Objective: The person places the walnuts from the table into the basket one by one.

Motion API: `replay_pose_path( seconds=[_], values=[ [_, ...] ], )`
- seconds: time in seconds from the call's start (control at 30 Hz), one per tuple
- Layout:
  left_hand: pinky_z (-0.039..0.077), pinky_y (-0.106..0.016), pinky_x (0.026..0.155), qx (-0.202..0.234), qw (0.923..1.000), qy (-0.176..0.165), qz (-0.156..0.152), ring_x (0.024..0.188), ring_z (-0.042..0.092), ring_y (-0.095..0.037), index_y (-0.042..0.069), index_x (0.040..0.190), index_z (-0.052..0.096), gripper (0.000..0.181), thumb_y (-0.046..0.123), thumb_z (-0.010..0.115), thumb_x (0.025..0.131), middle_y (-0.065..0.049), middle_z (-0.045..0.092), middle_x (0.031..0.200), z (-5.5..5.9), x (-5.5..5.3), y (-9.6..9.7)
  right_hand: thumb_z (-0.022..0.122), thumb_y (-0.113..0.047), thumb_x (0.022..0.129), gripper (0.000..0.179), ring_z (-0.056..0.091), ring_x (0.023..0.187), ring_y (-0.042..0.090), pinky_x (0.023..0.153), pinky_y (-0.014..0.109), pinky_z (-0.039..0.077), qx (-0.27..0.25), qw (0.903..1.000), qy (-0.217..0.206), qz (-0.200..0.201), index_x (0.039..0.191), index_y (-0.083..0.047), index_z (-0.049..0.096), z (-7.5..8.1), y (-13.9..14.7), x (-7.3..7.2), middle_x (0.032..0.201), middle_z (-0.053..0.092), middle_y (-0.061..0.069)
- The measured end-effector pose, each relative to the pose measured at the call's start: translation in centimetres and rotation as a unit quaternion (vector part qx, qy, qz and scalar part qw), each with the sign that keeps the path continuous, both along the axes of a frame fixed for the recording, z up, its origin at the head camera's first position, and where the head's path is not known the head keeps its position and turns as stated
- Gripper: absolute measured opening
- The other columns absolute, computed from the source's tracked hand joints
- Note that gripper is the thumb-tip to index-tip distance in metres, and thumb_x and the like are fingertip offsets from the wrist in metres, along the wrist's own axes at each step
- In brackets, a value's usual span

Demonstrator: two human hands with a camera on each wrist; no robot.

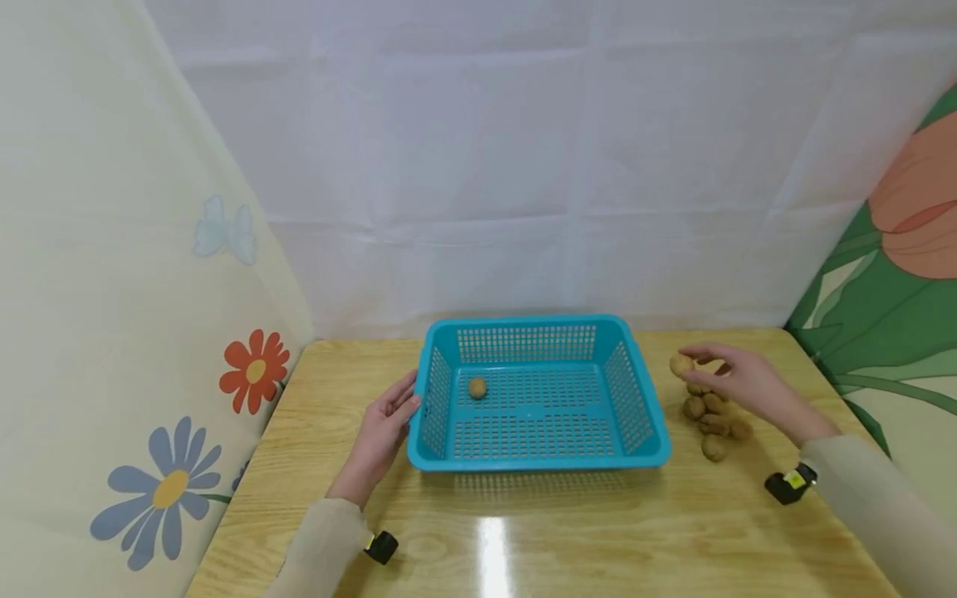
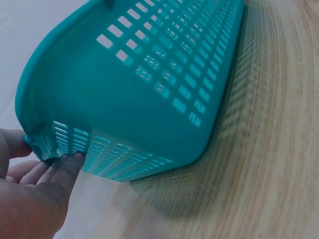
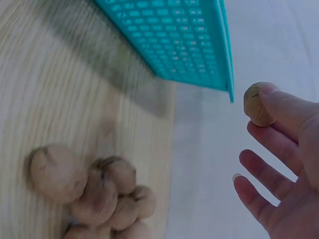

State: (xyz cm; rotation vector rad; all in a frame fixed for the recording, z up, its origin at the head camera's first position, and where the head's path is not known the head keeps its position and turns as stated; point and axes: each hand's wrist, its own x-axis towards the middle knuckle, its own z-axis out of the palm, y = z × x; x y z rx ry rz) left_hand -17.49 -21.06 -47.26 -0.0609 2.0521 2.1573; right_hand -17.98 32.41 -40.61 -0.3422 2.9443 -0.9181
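A blue-green plastic basket with perforated walls stands on the table, and one walnut lies inside it toward the left. My left hand grips the basket's left rim; the left wrist view has the thumb at the rim and the other fingers against the slotted wall below. Right of the basket, my right hand pinches a walnut between thumb and forefinger, its remaining fingers spread apart. Below that hand several walnuts lie in a loose pile, partly hidden by it in the head view.
The wooden table extends in front of the basket. A white cloth hangs behind it, with flower-printed panels at the left and right sides. Small black wrist cameras sit at both cuffs.
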Motion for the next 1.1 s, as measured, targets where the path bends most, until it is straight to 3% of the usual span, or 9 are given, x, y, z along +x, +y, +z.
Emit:
replay_pose_path(
  seconds=[0.4, 0.67, 0.9, 1.1],
  values=[
    [0.053, -0.024, 0.100, -0.001, 0.9999, -0.017, 0.003, 0.142, 0.050, -0.020, 0.013, 0.162, 0.038, 0.054, 0.016, 0.052, 0.111, -0.010, 0.044, 0.163, 0.2, -0.1, -0.2, 0.067, -0.039, 0.103, 0.050, 0.060, 0.119, 0.034, 0.093, 0.051, 0.052, 0.001, 0.9974, 0.020, 0.070, 0.141, -0.006, 0.064, 1.5, -5.6, -3.2, 0.136, 0.066, 0.014],
    [0.054, -0.025, 0.099, 0.005, 0.9999, -0.013, 0.006, 0.135, 0.056, -0.014, 0.012, 0.162, 0.038, 0.053, 0.016, 0.053, 0.111, -0.011, 0.044, 0.162, 0.0, 0.0, -0.2, 0.074, -0.028, 0.099, 0.044, 0.063, 0.112, 0.029, 0.090, 0.047, 0.053, -0.016, 0.9902, 0.028, 0.136, 0.137, -0.006, 0.067, 1.1, -9.9, -5.9, 0.130, 0.070, 0.010],
    [0.054, -0.025, 0.099, 0.006, 0.9999, -0.015, 0.005, 0.139, 0.052, -0.020, 0.012, 0.162, 0.039, 0.054, 0.016, 0.054, 0.110, -0.010, 0.045, 0.162, -0.1, -0.1, 0.0, 0.076, -0.026, 0.097, 0.046, 0.066, 0.110, 0.034, 0.088, 0.048, 0.055, -0.017, 0.9856, 0.014, 0.168, 0.137, -0.004, 0.068, 1.0, -13.9, -7.5, 0.129, 0.071, 0.012],
    [0.052, -0.024, 0.101, -0.001, 0.9999, -0.015, 0.000, 0.145, 0.046, -0.025, 0.012, 0.163, 0.037, 0.055, 0.018, 0.054, 0.110, -0.010, 0.042, 0.164, 0.0, -0.1, 0.0, 0.074, -0.028, 0.099, 0.050, 0.063, 0.120, 0.033, 0.098, 0.050, 0.053, -0.029, 0.9830, -0.027, 0.179, 0.142, -0.006, 0.064, 0.7, -16.8, -8.7, 0.136, 0.067, 0.011]
  ],
)
